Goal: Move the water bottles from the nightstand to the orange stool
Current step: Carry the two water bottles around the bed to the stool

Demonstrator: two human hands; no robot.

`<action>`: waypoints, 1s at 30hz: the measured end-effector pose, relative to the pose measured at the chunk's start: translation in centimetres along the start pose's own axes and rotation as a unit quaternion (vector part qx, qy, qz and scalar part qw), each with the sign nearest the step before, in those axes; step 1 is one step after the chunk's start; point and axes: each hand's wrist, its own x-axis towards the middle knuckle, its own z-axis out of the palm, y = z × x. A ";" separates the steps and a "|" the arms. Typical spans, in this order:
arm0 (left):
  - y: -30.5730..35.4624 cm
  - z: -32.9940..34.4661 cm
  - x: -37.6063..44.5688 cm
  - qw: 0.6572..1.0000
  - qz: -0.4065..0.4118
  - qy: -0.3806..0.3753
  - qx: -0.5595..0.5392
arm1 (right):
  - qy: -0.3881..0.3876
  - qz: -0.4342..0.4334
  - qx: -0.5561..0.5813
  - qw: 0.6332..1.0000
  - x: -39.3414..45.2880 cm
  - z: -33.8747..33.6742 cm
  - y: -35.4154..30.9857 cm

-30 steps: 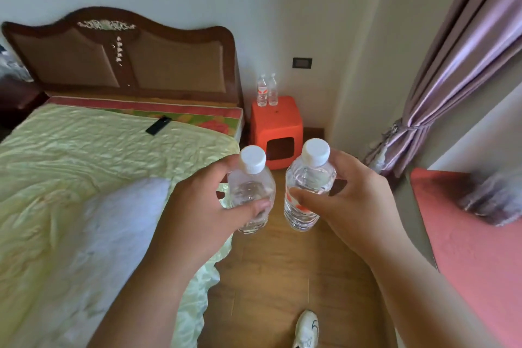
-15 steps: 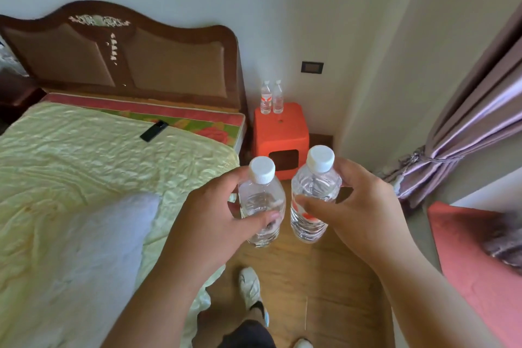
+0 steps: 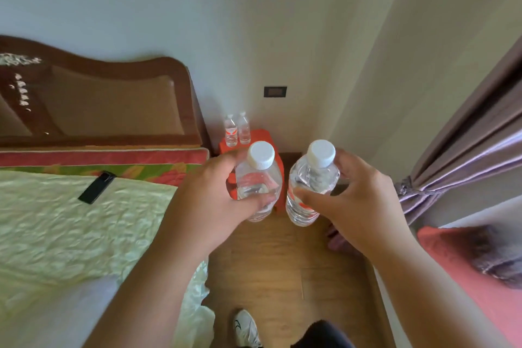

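My left hand (image 3: 209, 206) grips a clear water bottle (image 3: 258, 178) with a white cap, held upright in front of me. My right hand (image 3: 358, 206) grips a second clear bottle (image 3: 309, 186) with a white cap and a red label, just right of the first. Behind them the orange stool (image 3: 261, 137) stands in the corner beside the bed, partly hidden by the left bottle and hand. Two small water bottles (image 3: 237, 130) stand side by side on the stool's top at its back left.
The bed with a pale green cover (image 3: 70, 229) fills the left; a black remote (image 3: 97, 187) lies on it. A brown headboard (image 3: 107, 102) stands against the wall. A purple curtain (image 3: 466, 155) hangs at right above a red cushion (image 3: 457, 268). Wooden floor (image 3: 276, 271) runs to the stool.
The stool and wall have come closer and the view has shifted rightward along the bed. Both hands still carry their bottles, which now overlap the stool in the view.
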 end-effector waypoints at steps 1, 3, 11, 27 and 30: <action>-0.2 -0.3 0.9 1.000 0.002 0.000 0.011 | -0.002 -0.002 -0.009 1.000 0.8 0.2 -0.4; -0.5 -0.8 2.5 1.000 0.005 0.002 0.023 | -0.002 0.002 -0.018 1.000 2.5 0.5 -0.8; -2.7 0.1 9.9 0.999 -0.044 0.015 0.028 | -0.043 -0.037 -0.035 0.998 12.0 3.5 1.3; -7.8 4.6 25.4 0.982 -0.169 0.087 0.002 | -0.183 -0.094 0.004 0.979 33.8 8.6 6.6; -10.5 5.6 27.9 0.984 -0.161 0.078 -0.023 | -0.195 -0.084 -0.003 0.977 36.0 10.4 7.8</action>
